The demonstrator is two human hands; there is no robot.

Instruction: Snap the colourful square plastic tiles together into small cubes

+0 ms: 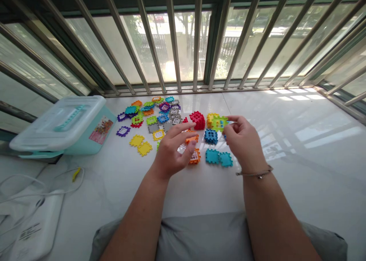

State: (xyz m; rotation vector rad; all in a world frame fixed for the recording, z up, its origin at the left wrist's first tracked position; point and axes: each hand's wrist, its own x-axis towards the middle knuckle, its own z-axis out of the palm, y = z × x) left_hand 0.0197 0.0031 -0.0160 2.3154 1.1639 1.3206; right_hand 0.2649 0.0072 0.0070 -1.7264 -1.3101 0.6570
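A lime-green toy building tile (219, 123) with a window grid is pinched in my right hand (241, 137), in front of a yellow pile (211, 120). My left hand (175, 149) is open, fingers apart, over orange tiles (195, 157) that it partly hides. Just beyond it stands a stack of red tiles (197, 120). Between my hands lie a blue window-tile stack (211, 136) and two teal tiles (219, 157). A mixed heap of tiles, with a purple one (123, 131) and yellow ones (144, 148), spreads to the left.
A teal box with a clear lid (61, 118) stands at the left. Below it, a white power strip (38, 226) and cables lie on the glossy white floor (300, 158). Metal bars (197, 39) line the window at the back.
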